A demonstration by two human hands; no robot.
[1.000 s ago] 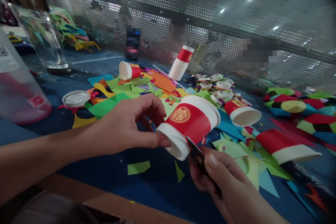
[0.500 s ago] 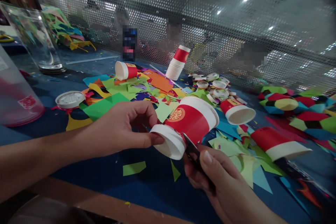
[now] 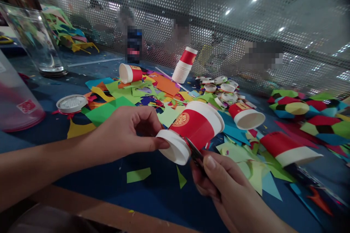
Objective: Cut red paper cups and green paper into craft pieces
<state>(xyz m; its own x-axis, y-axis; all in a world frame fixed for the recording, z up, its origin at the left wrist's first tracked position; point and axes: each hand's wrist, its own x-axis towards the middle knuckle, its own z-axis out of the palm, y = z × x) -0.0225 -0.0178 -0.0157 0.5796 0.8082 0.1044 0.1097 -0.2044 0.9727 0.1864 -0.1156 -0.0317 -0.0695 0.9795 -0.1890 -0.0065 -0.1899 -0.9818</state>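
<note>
My left hand (image 3: 133,131) pinches the white bottom end of a red and white paper cup (image 3: 195,125) between thumb and fingers. The cup lies tilted, its wide rim toward the far right. A partial cut runs around it near the bottom, and the white base (image 3: 175,147) sits at an angle to the red wall. My right hand (image 3: 218,178) is closed around dark scissors (image 3: 195,150), whose blade rests at the cut. Their handles are hidden in my palm.
Colored paper scraps (image 3: 164,83) cover the table. Stacked cups (image 3: 185,65), loose cups (image 3: 247,115) and cut cup bottoms (image 3: 228,87) lie beyond. A glass bottle (image 3: 45,40) and a translucent container (image 3: 16,98) stand left. A perforated metal panel (image 3: 153,7) borders the back.
The cup has turned slightly in my left hand, and its rim has shifted a little left. The scissors' tip has moved slightly left along the cut.
</note>
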